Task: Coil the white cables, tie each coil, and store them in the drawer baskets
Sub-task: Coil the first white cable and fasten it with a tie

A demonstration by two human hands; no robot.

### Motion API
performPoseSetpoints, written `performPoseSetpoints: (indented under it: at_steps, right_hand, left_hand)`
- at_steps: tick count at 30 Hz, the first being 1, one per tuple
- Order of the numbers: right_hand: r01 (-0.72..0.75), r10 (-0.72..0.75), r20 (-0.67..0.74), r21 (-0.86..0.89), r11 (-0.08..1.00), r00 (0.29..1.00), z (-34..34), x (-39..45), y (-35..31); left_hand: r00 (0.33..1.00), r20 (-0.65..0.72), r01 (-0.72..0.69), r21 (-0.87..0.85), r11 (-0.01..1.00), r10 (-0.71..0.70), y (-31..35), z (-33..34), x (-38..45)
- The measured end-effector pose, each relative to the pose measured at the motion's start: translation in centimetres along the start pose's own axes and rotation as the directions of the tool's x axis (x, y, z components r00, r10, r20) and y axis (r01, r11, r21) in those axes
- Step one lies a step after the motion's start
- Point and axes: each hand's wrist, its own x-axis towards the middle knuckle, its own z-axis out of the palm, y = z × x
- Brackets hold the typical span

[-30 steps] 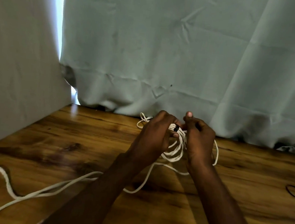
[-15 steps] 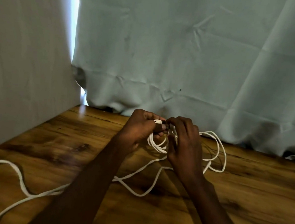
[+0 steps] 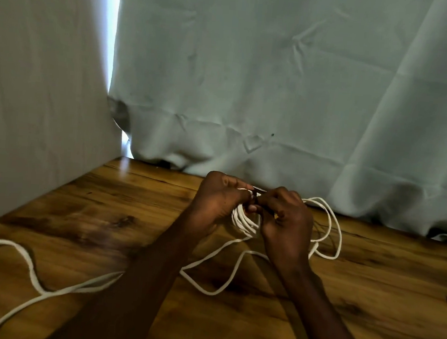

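Nearest, loose white cable [image 3: 32, 274] trailed across the wooden worktop [image 3: 366, 317] from the near left, snaking under the forearms toward the hands, slack presumably left so it could feed the winding. Farther in, the left hand [image 3: 217, 198] had its fingers curled round a small coil [image 3: 243, 221] of the cable, held just above the worktop, while the right hand [image 3: 285, 220] pinched a dark tie [image 3: 254, 195] at the coil's top, apparently to bind the turns. A wide loop [image 3: 333, 227] lay to the right. Beyond hung a pale curtain [image 3: 279, 79]. No drawer baskets showed.
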Motion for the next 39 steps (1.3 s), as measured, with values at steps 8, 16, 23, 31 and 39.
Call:
performPoseSetpoints:
  at_steps: [8, 16, 23, 31, 39]
  right_hand:
    - [-0.158, 0.164, -0.022, 0.171, 0.973, 0.986, 0.0, 0.1, -0.5]
    - [-0.564, 0.628, 0.052, 0.501, 0.657, 0.776, -0.9, 1.3, -0.8]
    - [-0.561, 0.638, 0.014, 0.494, 0.665, 0.770, -0.4, 1.2, -0.7]
    - [-0.652, 0.814, 0.099, 0.657, 0.379, 0.573, 0.7, 0.8, 0.1]
    - [-0.661, 0.856, 0.250, 0.738, 0.134, 0.452, -0.4, 1.4, -0.5]
  left_hand:
    - [0.954, 0.146, -0.301, 0.454, 0.838, 0.263, -0.6, 0.1, -0.2]
    - [0.909, 0.380, -0.273, 0.230, 0.934, 0.172, -1.2, 0.5, -0.4]
    - [0.898, 0.409, -0.286, 0.263, 0.922, 0.162, -1.3, 0.6, -0.6]
    - [0.849, 0.465, -0.384, 0.216, 0.898, 0.251, -1.7, 0.8, -0.7]
    - [0.748, 0.462, -0.651, 0.372, 0.662, 0.477, -1.3, 1.0, -0.9]
